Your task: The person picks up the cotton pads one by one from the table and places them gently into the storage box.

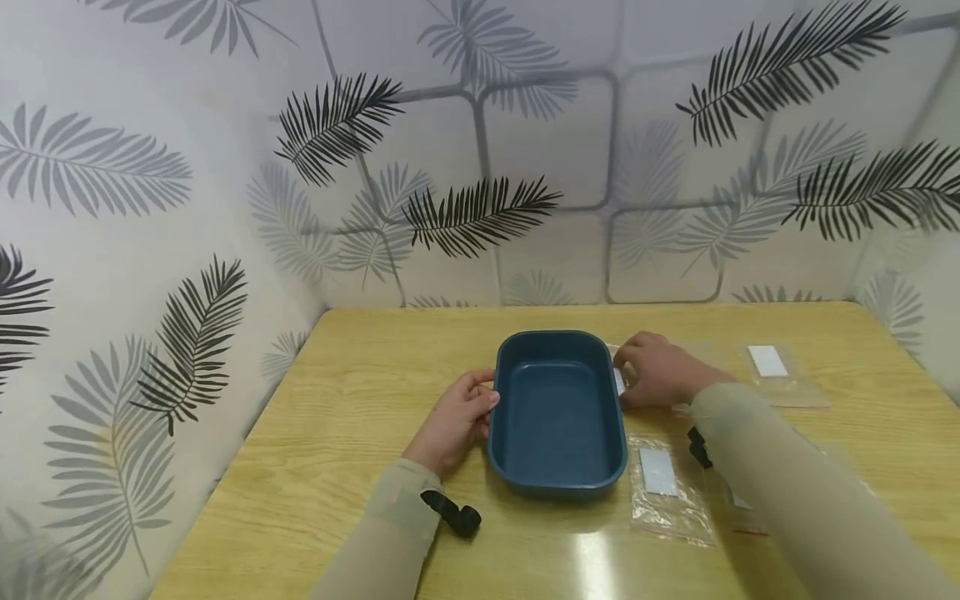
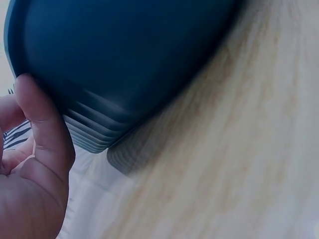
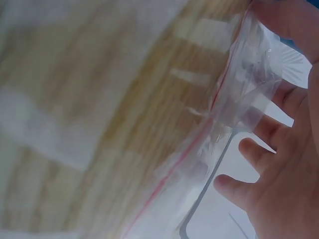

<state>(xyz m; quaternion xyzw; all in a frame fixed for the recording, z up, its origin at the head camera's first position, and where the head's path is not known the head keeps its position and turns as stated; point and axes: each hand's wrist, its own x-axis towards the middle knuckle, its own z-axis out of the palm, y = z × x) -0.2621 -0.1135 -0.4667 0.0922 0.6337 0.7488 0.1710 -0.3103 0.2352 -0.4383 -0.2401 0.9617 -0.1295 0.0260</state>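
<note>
A dark blue rectangular plastic basin (image 1: 558, 425) sits on the table with nothing inside. My left hand (image 1: 457, 417) holds its left side, thumb at the rim; in the left wrist view the thumb (image 2: 42, 119) lies along the outer wall beside a ribbed corner. At the basin's right side my right hand (image 1: 656, 371) pinches a clear zip bag (image 3: 234, 94) with a red seal line. Part of a white piece (image 1: 618, 381) shows between that hand and the basin. The other fingers of the right hand are spread behind the film.
Another clear bag with a white rectangle (image 1: 658, 472) lies right of the basin's near end. A similar bag (image 1: 798, 390) is at the far right, and one more (image 1: 750, 523) is partly hidden under my right forearm. A patterned wall (image 1: 547, 142) stands behind the wooden table (image 1: 375, 350).
</note>
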